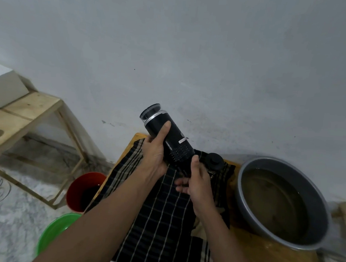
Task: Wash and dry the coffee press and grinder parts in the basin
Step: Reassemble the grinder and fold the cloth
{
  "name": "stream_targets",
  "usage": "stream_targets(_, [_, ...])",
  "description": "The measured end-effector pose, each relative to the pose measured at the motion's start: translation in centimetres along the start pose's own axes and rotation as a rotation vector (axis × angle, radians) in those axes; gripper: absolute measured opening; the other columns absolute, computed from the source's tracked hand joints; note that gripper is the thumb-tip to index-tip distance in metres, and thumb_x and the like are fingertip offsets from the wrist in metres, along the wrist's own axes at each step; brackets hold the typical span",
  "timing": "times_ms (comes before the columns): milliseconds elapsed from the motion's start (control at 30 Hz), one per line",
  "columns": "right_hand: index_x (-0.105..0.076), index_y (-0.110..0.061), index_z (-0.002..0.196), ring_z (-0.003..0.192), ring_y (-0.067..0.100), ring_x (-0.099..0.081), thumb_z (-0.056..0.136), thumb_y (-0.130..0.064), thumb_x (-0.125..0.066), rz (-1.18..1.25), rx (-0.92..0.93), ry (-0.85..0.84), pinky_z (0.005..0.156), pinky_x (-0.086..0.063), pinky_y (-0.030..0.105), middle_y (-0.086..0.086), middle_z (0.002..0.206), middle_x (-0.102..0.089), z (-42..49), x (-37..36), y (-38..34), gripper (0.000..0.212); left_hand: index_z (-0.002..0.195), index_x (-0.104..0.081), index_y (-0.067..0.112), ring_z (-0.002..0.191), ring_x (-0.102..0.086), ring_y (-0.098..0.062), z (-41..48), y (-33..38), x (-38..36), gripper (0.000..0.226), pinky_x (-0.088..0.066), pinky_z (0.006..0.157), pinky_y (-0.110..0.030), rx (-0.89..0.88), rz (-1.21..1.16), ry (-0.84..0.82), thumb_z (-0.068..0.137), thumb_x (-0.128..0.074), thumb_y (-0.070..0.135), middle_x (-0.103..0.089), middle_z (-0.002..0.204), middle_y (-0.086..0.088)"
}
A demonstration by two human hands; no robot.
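Above the dark striped cloth (162, 212), left hand (153, 160) grips the tilted black cylindrical grinder (176, 136), right hand (198, 181) clasps its base; likely unscrewing it, next dipping parts in the round grey basin (284, 167)

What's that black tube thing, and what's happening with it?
A person holds a black coffee grinder tilted above a striped cloth on the table. The left hand grips its body, and the right hand holds its lower end. A small black round part sits on the cloth behind it. To the right, a grey basin holds murky water. The grinder is not in the water.
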State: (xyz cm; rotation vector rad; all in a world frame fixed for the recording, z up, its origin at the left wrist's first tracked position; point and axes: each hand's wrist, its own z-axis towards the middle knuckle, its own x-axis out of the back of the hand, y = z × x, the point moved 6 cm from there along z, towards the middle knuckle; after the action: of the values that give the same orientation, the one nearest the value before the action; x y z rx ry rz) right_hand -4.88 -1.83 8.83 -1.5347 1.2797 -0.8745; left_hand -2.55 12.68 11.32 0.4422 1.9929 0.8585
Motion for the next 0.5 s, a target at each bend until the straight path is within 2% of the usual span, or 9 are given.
stream_targets(67, [-0.049, -0.027, 0.136, 0.089, 0.01, -0.071, 0.088, -0.067, -0.05, -0.064, 0.162, 0.047, 0.08, -0.063, 0.041, -0.006, 0.116, -0.065, 0.0, 0.1, -0.6, 0.063, 0.119, -0.065, 0.005, 0.095, -0.07, -0.036, 0.1, -0.7, 0.5, 0.061, -0.056, 0.092, -0.056, 0.021, -0.011, 0.014, 0.071, -0.087, 0.037, -0.071, 0.107, -0.018])
stream_targets(133, [-0.047, -0.026, 0.136, 0.102, 0.007, -0.066, 0.091, -0.068, -0.047, -0.201, 0.281, 0.095, 0.087, -0.06, 0.033, -0.01, 0.119, -0.062, 0.0, -0.1, -0.9, 0.062, 0.113, -0.066, 0.007, 0.089, -0.067, -0.033, -0.2, -1.2, 0.0, 0.054, -0.054, 0.092, -0.054, 0.073, -0.049, 0.001, 0.073, -0.081, 0.04, -0.068, 0.1, -0.016])
stream_targets(200, [-0.052, -0.021, 0.129, 0.101, 0.005, -0.062, 0.095, -0.062, -0.04, -0.229, 0.326, 0.193, 0.083, -0.054, 0.019, -0.009, 0.113, -0.062, -0.3, -0.2, -1.0, 0.055, 0.108, -0.067, 0.009, 0.085, -0.066, -0.032, -0.5, -1.4, -0.5, 0.061, -0.055, 0.091, -0.055, 0.094, -0.065, 0.026, 0.062, -0.091, 0.042, -0.069, 0.093, -0.013])
stream_targets(233, [-0.056, -0.02, 0.12, 0.097, 0.008, -0.064, 0.098, -0.06, -0.037, -0.168, 0.295, 0.252, 0.079, -0.054, 0.02, -0.006, 0.108, -0.064, -0.2, -0.2, -0.9, 0.05, 0.105, -0.068, 0.009, 0.084, -0.067, -0.032, -0.6, -1.3, -0.7, 0.061, -0.056, 0.09, -0.056, 0.079, -0.06, 0.039, 0.058, -0.094, 0.04, -0.069, 0.09, -0.012])
stream_targets(300, [-0.062, -0.021, 0.106, 0.089, 0.017, -0.067, 0.105, -0.053, -0.034, 0.131, 0.029, 0.308, 0.072, -0.055, 0.032, 0.003, 0.101, -0.07, 0.5, -0.7, 0.0, 0.043, 0.104, -0.069, 0.009, 0.086, -0.067, -0.034, -0.6, -1.2, -0.7, 0.053, -0.056, 0.09, -0.058, 0.015, -0.019, 0.036, 0.062, -0.093, 0.032, -0.07, 0.092, -0.014])
stream_targets(367, [-0.064, -0.014, 0.106, 0.07, 0.022, -0.063, 0.105, -0.045, -0.036, 0.44, -0.327, 0.211, 0.054, -0.049, 0.031, 0.009, 0.091, -0.07, 0.9, -1.8, 1.2, 0.042, 0.104, -0.069, 0.005, 0.086, -0.067, -0.036, -0.6, -0.8, -0.7, 0.046, -0.057, 0.087, -0.057, -0.035, 0.05, -0.014, 0.069, -0.09, 0.025, -0.07, 0.094, -0.017])
stream_targets(433, [-0.065, -0.01, 0.106, 0.054, 0.021, -0.054, 0.104, -0.041, -0.035, 0.52, -0.546, 0.023, 0.043, -0.041, 0.025, 0.014, 0.081, -0.066, 0.9, -2.6, 1.4, 0.043, 0.102, -0.068, 0.003, 0.08, -0.068, -0.033, -0.4, -0.1, -0.5, 0.036, -0.059, 0.079, -0.05, -0.064, 0.115, -0.069, 0.076, -0.085, 0.02, -0.07, 0.088, -0.016])
stream_targets(500, [-0.066, -0.009, 0.102, 0.048, 0.02, -0.051, 0.103, -0.042, -0.035, 0.51, -0.62, -0.129, 0.039, -0.039, 0.023, 0.015, 0.075, -0.064, 0.8, -3.1, 1.4, 0.046, 0.104, -0.066, 0.002, 0.078, -0.068, -0.032, -0.4, 0.7, -0.3, 0.033, -0.06, 0.074, -0.045, -0.076, 0.146, -0.121, 0.079, -0.082, 0.017, -0.07, 0.086, -0.014])
